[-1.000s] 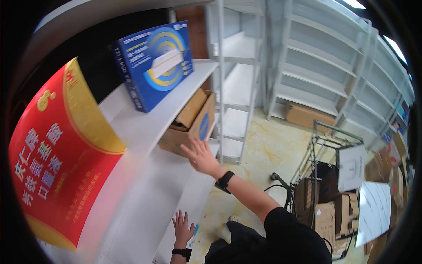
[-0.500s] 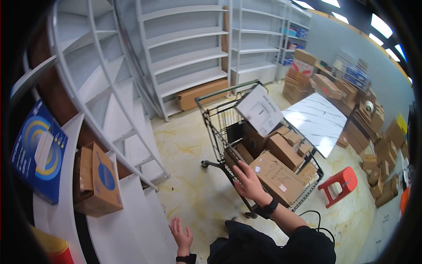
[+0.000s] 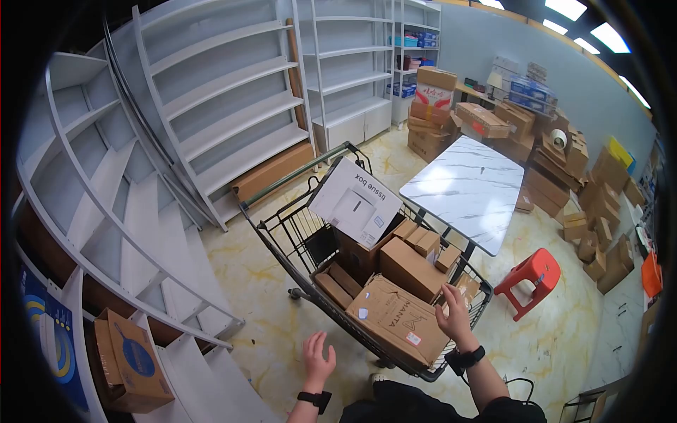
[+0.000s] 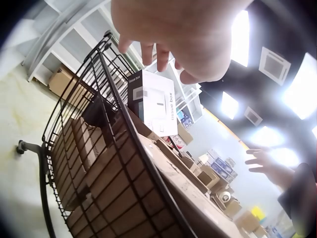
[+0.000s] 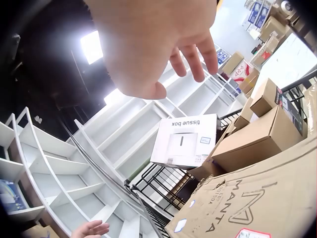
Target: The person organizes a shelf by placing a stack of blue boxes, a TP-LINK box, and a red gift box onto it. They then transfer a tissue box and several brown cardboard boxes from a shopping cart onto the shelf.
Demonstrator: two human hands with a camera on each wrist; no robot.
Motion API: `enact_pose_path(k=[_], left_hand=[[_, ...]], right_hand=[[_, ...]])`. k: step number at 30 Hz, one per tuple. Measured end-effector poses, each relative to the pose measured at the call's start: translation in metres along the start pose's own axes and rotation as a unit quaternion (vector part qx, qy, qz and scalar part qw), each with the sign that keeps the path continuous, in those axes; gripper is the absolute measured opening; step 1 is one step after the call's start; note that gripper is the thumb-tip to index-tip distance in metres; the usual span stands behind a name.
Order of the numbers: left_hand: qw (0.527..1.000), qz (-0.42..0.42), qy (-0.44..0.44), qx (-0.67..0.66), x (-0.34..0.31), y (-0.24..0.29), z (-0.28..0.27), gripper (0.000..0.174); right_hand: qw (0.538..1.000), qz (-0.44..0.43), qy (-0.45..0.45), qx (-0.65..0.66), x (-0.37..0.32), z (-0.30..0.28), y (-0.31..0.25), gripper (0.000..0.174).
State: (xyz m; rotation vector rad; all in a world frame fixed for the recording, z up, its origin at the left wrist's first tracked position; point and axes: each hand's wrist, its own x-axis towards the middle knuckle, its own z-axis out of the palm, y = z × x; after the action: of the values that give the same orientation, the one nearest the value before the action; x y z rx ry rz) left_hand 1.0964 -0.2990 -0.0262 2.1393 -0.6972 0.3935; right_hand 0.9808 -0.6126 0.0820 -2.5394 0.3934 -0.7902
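My right hand (image 3: pixel 454 319) hovers over the right end of a flat brown MANTA carton (image 3: pixel 398 319) in a black wire cart (image 3: pixel 278 243); its fingers are spread and hold nothing. To the left of the cart, my left hand (image 3: pixel 318 361) hangs in the air, fingers loosely bent and empty. A white tissue box carton (image 3: pixel 357 203) lies tilted on top of the cart's load, beside several small brown cartons (image 3: pixel 411 271). The right wrist view shows my right hand (image 5: pixel 153 44) above the MANTA carton (image 5: pixel 237 208).
White shelves (image 3: pixel 233 92) line the left and back. An open brown carton (image 3: pixel 130 363) and a blue box (image 3: pixel 49 338) stand on the near left shelf. Behind the cart is a marble-patterned table (image 3: pixel 465 190), with a red stool (image 3: pixel 532 278) to the right and piled cartons beyond.
The view has swung right from the shelf holding the blue box to the cart. My right hand has gone from beside the open carton on that shelf to over the cart.
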Motion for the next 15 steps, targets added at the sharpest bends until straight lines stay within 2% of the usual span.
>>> enact_pose_path(k=[3,5,7,10,11,13,15], left_hand=[[1.0,0.017,-0.003,-0.013,0.026,0.016,0.028,0.037],[0.999,0.0,0.001,-0.045,0.036,0.021,0.043,0.037],[0.999,-0.007,-0.005,-0.046,0.043,0.022,0.053,0.036],[0.998,-0.029,-0.02,-0.054,0.051,0.011,0.057,0.037],[0.997,-0.045,-0.027,-0.059,0.055,0.005,0.055,0.037],[0.994,-0.077,-0.058,-0.051,0.074,-0.005,0.042,0.04],[0.99,-0.104,-0.09,-0.04,0.106,-0.016,0.026,0.043]], right_hand=[[1.0,0.008,-0.017,0.007,0.019,0.005,0.024,0.046],[0.992,0.073,-0.092,0.053,0.034,0.008,0.03,0.044],[0.992,0.065,-0.095,0.057,0.048,0.014,0.033,0.043],[0.993,0.001,-0.113,0.043,0.062,0.024,0.037,0.039],[0.992,0.006,-0.114,0.045,0.064,0.025,0.038,0.039],[0.982,-0.008,-0.178,0.066,0.068,0.028,0.042,0.034],[0.979,0.012,-0.188,0.074,0.064,0.034,0.048,0.028]])
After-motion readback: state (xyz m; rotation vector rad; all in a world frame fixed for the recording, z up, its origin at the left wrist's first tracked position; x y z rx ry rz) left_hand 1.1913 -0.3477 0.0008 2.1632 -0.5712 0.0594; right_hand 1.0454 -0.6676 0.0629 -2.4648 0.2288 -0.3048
